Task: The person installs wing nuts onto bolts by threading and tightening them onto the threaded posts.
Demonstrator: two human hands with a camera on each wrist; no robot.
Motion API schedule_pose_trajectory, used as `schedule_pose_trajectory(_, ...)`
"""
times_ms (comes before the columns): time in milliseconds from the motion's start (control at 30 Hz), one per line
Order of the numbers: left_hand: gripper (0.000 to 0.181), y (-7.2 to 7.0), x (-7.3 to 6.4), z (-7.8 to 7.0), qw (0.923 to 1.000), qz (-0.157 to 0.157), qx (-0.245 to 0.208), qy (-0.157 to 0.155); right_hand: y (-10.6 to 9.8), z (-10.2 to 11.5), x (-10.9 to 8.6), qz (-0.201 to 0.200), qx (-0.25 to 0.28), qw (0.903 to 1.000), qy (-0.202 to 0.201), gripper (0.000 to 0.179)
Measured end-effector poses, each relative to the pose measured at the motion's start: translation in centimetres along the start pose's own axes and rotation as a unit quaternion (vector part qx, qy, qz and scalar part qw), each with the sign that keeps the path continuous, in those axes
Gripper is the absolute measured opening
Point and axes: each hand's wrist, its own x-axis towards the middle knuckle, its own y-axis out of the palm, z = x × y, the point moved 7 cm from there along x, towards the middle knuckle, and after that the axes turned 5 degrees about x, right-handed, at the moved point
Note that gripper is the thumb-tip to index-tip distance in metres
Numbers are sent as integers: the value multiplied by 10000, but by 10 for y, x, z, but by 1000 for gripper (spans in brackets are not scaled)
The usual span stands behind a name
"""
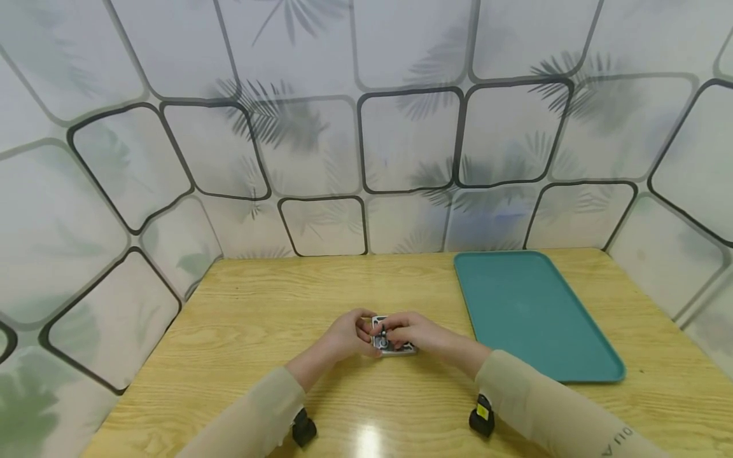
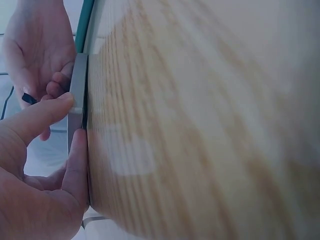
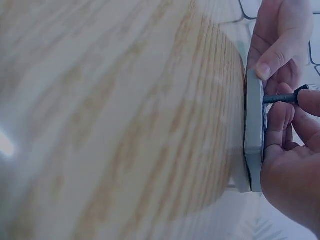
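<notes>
A small flat grey plate with a black-and-white patterned top lies on the table between the two hands. My left hand holds it by its left side, fingers at the edges; in the left wrist view a thumb and finger of the left hand touch the plate's side. From the top face a dark threaded bolt sticks out in the right wrist view. My right hand pinches the bolt's black head, its other fingers resting curled by the plate. The bolt's lower end is hidden.
A teal tray lies to the right of the hands on the wooden table. Patterned curtain-like walls surround the table at the back and sides. Black wrist devices hang by both sleeves.
</notes>
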Motion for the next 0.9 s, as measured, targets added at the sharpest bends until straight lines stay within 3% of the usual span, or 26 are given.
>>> schedule_pose_trajectory(233,77,-1,-1,-2,10000,-27,33,9,-1,-2,0,-78,-127,9998,-103,28)
schedule_pose_trajectory(367,78,0,-1,-1,10000,-14,41,-21,-2,0,0,-321,-235,9990,-197,26)
schedule_pose_trajectory(633,78,-1,-2,-2,10000,-42,52,-46,-2,0,-3,-1413,-463,9887,-198,15)
schedule_pose_trajectory(767,78,0,-1,-1,10000,-40,23,-28,0,-1,-6,-2082,-479,9765,-285,8)
schedule_pose_trajectory(900,76,1,0,1,10000,-35,-19,2,2,-2,-7,-2669,-529,9619,-253,13)
